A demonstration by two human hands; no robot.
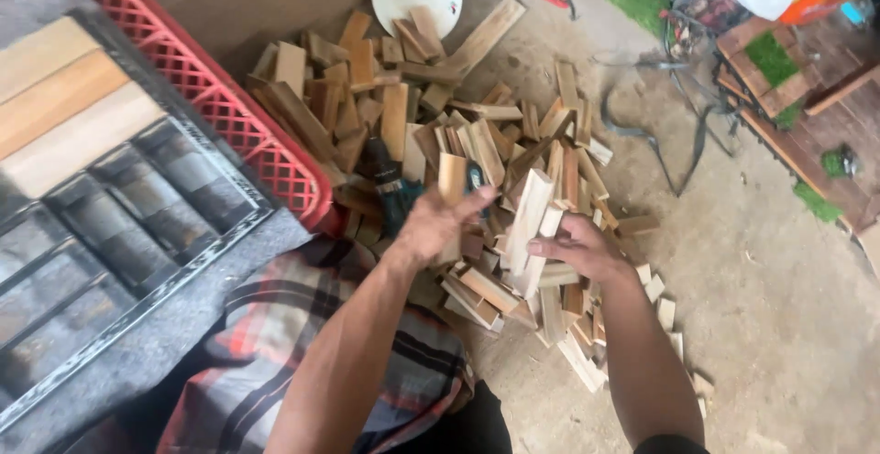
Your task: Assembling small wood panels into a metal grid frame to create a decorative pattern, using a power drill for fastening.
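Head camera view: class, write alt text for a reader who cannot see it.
A person's right hand grips a pale wooden block above a big pile of wood offcuts on a concrete floor, while the left hand reaches into the pile. A red plastic crate stands at the left.

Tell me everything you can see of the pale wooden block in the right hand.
The pale wooden block is a long, flat, rectangular offcut of light, unfinished wood with square-cut ends. It stands nearly upright, leaning slightly to the right, above the pile of wooden offcuts on the concrete floor. The right hand grips its lower part from the right side, fingers wrapped around it. A second similar piece appears to lie just behind it. The left hand is close beside it, apparently not touching.
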